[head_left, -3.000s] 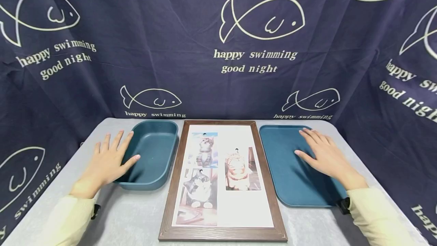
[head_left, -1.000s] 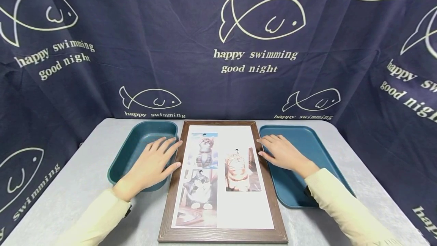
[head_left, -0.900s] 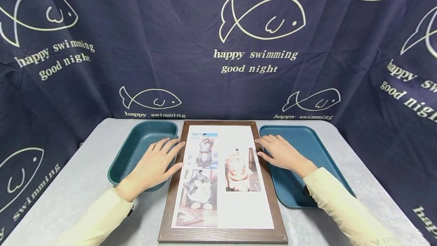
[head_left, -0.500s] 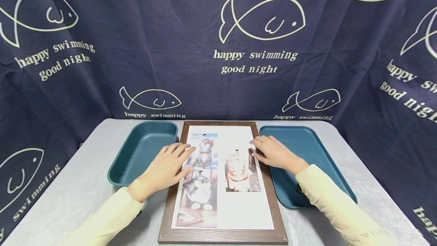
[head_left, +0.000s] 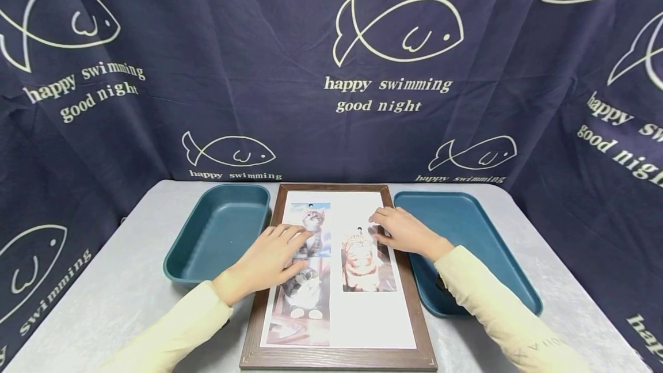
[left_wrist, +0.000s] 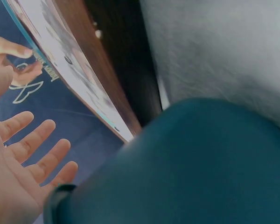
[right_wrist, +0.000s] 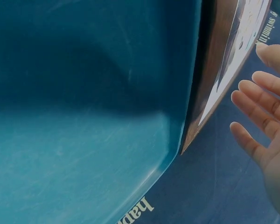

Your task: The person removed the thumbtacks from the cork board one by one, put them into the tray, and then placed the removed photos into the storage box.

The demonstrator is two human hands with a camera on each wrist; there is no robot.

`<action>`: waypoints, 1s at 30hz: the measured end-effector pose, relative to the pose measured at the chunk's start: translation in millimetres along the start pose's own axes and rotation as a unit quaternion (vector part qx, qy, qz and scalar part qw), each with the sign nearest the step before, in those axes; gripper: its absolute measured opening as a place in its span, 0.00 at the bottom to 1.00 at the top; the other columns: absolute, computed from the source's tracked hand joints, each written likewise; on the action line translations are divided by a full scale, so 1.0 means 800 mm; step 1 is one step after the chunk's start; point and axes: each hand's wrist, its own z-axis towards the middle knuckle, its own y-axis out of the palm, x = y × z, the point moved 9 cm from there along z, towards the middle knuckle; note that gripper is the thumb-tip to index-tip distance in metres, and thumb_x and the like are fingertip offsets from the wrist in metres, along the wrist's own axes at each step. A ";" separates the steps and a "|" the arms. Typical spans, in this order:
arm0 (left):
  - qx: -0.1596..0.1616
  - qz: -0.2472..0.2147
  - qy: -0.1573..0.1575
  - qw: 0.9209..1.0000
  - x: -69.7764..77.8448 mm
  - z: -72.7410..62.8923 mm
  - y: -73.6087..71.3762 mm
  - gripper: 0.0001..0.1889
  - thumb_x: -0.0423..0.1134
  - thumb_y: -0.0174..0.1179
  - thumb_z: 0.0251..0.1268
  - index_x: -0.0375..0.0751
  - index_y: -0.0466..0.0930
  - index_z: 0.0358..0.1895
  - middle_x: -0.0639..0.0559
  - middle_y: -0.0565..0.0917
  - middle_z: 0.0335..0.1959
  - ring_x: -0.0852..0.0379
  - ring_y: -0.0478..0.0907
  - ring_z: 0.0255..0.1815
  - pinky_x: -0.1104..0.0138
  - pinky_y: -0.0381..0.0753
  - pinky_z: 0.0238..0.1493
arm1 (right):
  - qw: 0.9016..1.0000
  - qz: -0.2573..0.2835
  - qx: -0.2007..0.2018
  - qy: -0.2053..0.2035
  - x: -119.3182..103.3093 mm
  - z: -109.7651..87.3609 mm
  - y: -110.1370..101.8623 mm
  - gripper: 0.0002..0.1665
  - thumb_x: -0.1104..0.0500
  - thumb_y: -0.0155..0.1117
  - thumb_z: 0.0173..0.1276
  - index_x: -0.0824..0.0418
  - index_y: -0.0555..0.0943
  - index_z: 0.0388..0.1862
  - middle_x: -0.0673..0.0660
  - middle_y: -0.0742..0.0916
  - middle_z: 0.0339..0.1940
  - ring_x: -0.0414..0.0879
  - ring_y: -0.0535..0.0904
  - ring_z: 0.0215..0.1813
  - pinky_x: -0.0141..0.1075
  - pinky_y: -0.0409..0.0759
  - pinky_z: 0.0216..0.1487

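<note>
A brown-framed white board (head_left: 373, 321) carries several cat photos. On its left side a kitten photo (head_left: 313, 219) with a small dark pin (head_left: 311, 205) at its top is above a grey-and-white cat photo (head_left: 300, 327). An orange cat photo (head_left: 359, 272) with its own dark pin (head_left: 359, 229) is on the right. My left hand (head_left: 266, 261) hovers palm down over the two left photos, covering part of both and the lower photo's pin. Near the orange cat photo's upper right corner is my right hand (head_left: 406, 230), fingers gently bent. Both wrist views show the palms holding nothing.
A deep teal bin (head_left: 228, 235) stands left of the board, its lower right part behind my left hand. To the right lies a flat teal tray (head_left: 466, 235), partly under my right forearm. A dark blue curtain (head_left: 290, 73) with fish prints hangs behind the grey table (head_left: 549, 269).
From over the bin and tray, both hands have moved inward above the board. The left now covers parts of the left photos; the right has come beside the orange cat photo's top.
</note>
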 end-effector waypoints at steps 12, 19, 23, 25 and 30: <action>-0.034 -0.012 0.020 0.999 0.020 0.016 0.012 0.27 0.55 0.52 0.63 0.47 0.67 0.61 0.53 0.74 0.56 0.53 0.71 0.56 0.57 0.70 0.55 | 0.999 0.036 -0.034 0.013 -0.001 0.016 0.012 0.16 0.57 0.65 0.58 0.60 0.79 0.45 0.54 0.82 0.40 0.45 0.76 0.38 0.42 0.73 0.42; -0.049 -0.032 0.025 0.998 0.030 0.027 0.022 0.26 0.58 0.49 0.64 0.48 0.67 0.60 0.55 0.75 0.54 0.55 0.72 0.54 0.59 0.72 0.53 | 0.998 0.045 -0.033 0.010 -0.003 0.026 0.016 0.13 0.56 0.65 0.58 0.60 0.80 0.42 0.54 0.83 0.37 0.43 0.76 0.36 0.41 0.74 0.41; -0.066 -0.031 0.028 0.997 0.037 0.033 0.028 0.26 0.57 0.50 0.63 0.49 0.67 0.60 0.55 0.74 0.55 0.55 0.71 0.55 0.58 0.71 0.53 | 0.998 0.053 -0.029 0.007 -0.004 0.030 0.018 0.12 0.57 0.65 0.58 0.59 0.80 0.40 0.53 0.82 0.36 0.43 0.75 0.35 0.41 0.74 0.40; -0.068 -0.035 0.033 0.997 0.042 0.035 0.030 0.26 0.57 0.50 0.63 0.49 0.67 0.60 0.54 0.74 0.55 0.54 0.71 0.56 0.58 0.71 0.54 | 0.998 0.056 -0.029 0.006 -0.004 0.031 0.020 0.12 0.58 0.66 0.57 0.59 0.80 0.40 0.53 0.82 0.35 0.43 0.75 0.34 0.41 0.73 0.39; -0.067 -0.029 0.058 0.996 0.055 0.042 0.033 0.26 0.57 0.50 0.63 0.48 0.68 0.60 0.54 0.75 0.53 0.54 0.72 0.55 0.58 0.71 0.56 | 0.997 0.065 -0.037 0.010 -0.005 0.035 0.023 0.11 0.59 0.66 0.57 0.59 0.80 0.39 0.52 0.82 0.34 0.42 0.73 0.34 0.40 0.73 0.40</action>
